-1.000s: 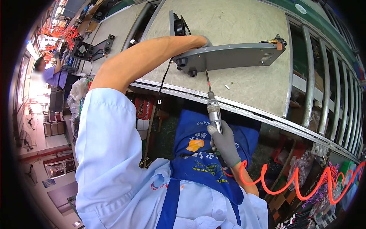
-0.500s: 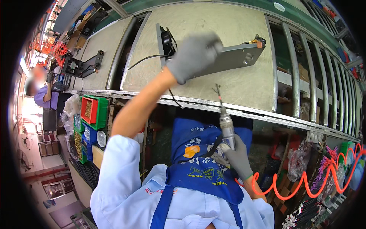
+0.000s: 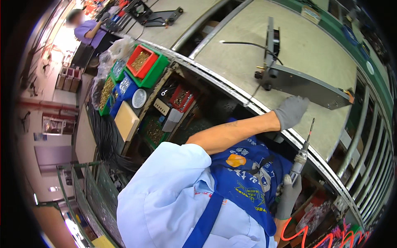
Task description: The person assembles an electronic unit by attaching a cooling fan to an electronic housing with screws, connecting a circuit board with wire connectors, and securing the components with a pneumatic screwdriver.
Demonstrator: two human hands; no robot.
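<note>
My left hand point(image 3: 292, 112), in a grey glove, is over the near edge of the bench, beside a long dark-grey metal panel point(image 3: 310, 86). Its fingers are curled closed, and whatever they may hold is hidden. A bracket with a black fan point(image 3: 276, 41) stands upright at the panel's left end, with black knobs point(image 3: 266, 78) near the corner and a black cable point(image 3: 248, 43) trailing left. Low in front of my apron, my gloved right hand point(image 3: 288, 192) grips a power screwdriver point(image 3: 298, 162). Its long bit points up past the bench edge, apart from the panel.
Red, green and blue bins point(image 3: 140, 62) of small fasteners stand left of the bench, by a round white tub point(image 3: 139, 98). Metal rollers point(image 3: 359, 128) run along the right. An orange coiled hose point(image 3: 304, 235) hangs lower right. A co-worker point(image 3: 89, 31) stands at far left.
The view has swung left, bringing more of the bins into sight. My left hand has come off the panel's top toward the near bench edge. My right hand still holds the screwdriver.
</note>
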